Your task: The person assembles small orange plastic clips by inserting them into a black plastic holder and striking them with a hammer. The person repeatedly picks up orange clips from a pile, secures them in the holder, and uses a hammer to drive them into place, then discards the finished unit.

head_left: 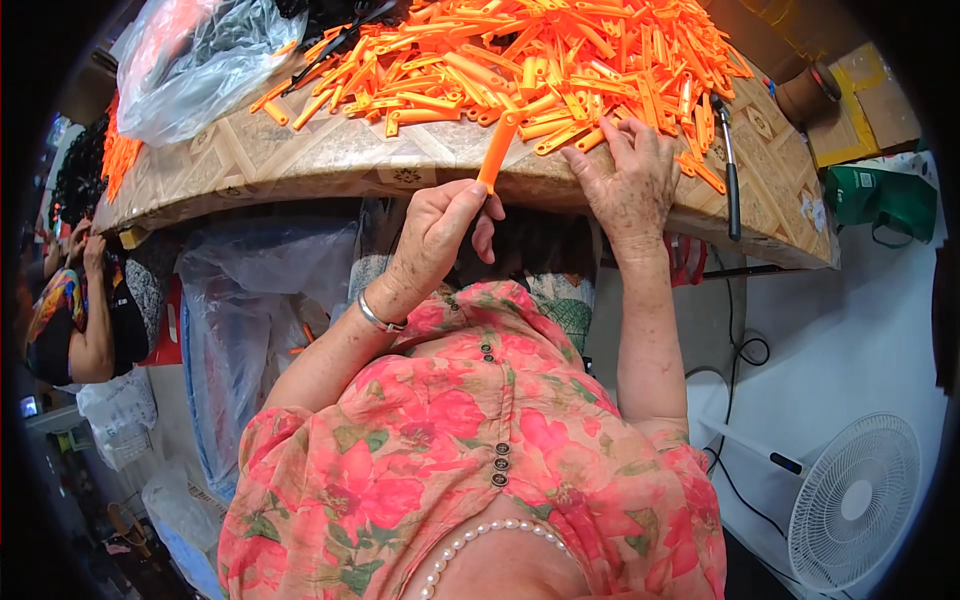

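Starting at the near side, we located the left hand (438, 235) just in front of the table's bare rim. Its thumb and forefinger pinched the lower end of an orange plastic piece (495, 158), which pointed away from the body and leaned slightly right. We judged that this low grip left most of its length exposed to view. Next, we found the right hand (632, 185) palm down above the edge of the table (250, 150), thumb apart from the fingers, fingertips at the near margin of the heap. We could not tell whether they pinched a piece. Right of that hand lay a tool (732, 170), its black handle toward the near edge, probably for easy reach. Beyond the hands, we observed the heap of orange pieces (600, 60); its placement presumably kept them close while sparing a front strip. Flanking it were a clear plastic bag (195, 90), left, and a cardboard box (888, 100), far right.
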Tool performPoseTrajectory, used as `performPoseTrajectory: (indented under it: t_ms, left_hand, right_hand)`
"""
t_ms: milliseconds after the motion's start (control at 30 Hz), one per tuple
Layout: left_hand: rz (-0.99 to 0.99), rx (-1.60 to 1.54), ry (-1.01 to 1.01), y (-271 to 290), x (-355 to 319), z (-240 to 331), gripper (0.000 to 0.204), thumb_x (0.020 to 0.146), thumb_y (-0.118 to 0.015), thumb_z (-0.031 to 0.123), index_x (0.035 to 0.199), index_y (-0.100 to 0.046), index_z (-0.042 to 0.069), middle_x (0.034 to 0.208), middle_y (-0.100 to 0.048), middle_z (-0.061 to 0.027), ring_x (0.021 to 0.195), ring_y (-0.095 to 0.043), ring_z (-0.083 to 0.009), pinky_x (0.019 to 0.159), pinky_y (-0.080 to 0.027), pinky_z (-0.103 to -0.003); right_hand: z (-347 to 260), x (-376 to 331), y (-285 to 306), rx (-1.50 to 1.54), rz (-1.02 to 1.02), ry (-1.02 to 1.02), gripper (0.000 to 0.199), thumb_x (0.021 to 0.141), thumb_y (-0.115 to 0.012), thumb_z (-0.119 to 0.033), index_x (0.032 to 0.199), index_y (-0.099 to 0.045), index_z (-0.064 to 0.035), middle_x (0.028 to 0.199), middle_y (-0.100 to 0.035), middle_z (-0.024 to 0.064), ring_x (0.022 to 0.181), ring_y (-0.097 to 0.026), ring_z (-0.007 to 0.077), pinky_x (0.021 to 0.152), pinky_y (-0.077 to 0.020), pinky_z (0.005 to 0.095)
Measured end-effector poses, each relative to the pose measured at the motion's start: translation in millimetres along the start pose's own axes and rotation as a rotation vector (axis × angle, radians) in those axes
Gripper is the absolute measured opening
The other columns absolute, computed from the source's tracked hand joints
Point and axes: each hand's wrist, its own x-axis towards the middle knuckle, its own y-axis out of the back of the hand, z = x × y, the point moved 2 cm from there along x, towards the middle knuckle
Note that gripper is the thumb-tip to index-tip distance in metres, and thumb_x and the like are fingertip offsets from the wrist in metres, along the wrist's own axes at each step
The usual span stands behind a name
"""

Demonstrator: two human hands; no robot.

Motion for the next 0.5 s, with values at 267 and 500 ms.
performPoseTrajectory:
  t_ms: [267,500]
  left_hand:
    - [-0.003,-0.007,-0.004,0.7,0.8,-5.2,0.039,0.103,-0.044,0.028,0.087,-0.062,-0.003,0.059,-0.052,-0.0025,0.052,-0.051,-0.0094,0.053,-0.049,-0.026]
    - [0.002,0.285,-0.147,-2.0,-3.4,4.3,0.034,0.104,-0.043,0.024,0.092,-0.062,-0.001,0.061,-0.055,-0.0002,0.054,-0.054,-0.0083,0.054,-0.046,-0.024]
  right_hand:
    - [-5.3,-13.0,8.2,0.04,-0.029,-0.012,0.056,0.078,-0.071,-0.056,0.114,-0.07,-0.0127,0.108,-0.059,0.0059,0.105,-0.052,0.0267,0.092,-0.0396,0.0448]
    - [-11.5,-13.9,7.3,0.061,-0.061,-0.037,0.045,0.078,-0.075,-0.045,0.111,-0.07,-0.0143,0.103,-0.057,0.0064,0.102,-0.053,0.0261,0.089,-0.0414,0.0448]
